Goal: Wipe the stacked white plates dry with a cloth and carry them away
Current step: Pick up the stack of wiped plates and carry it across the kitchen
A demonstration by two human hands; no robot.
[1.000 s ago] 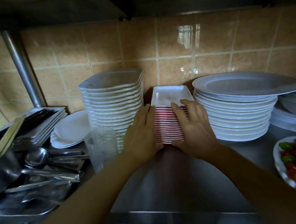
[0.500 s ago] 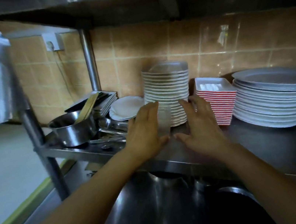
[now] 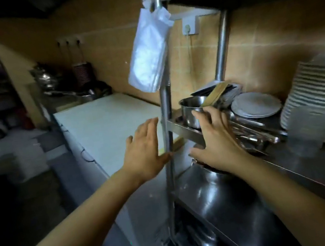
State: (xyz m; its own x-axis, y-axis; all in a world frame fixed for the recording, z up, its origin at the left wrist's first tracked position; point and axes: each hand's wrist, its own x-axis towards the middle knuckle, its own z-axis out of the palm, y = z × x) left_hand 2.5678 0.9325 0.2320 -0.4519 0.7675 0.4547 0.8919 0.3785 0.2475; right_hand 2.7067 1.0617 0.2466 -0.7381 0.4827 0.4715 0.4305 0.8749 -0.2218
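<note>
The stacked white plates (image 3: 322, 104) stand at the far right on the steel shelf (image 3: 304, 162), and I am not touching them. A moment ago my two hands were near the stacks; now I have turned to the left, so the plates have slid to the edge of my view and look blurred. Just beside them lies a small pile of flat white plates (image 3: 255, 105), then loose cutlery (image 3: 250, 132) and a steel pot (image 3: 192, 110) with a wooden utensil in it.

My left hand (image 3: 146, 148) is released, its fingers straight, in front of the upright post (image 3: 166, 109) of the rack. My right hand (image 3: 216, 139) is also released and grasps nothing; it is by the shelf corner near the pot (touching or not, I cannot tell).

Above, a white bag (image 3: 149, 52) hangs from the post, and behind it is a pale desk (image 3: 107, 127).

I judge the wiping is not yet begun: I have no cloth, and the turning probably means that I search for one.
</note>
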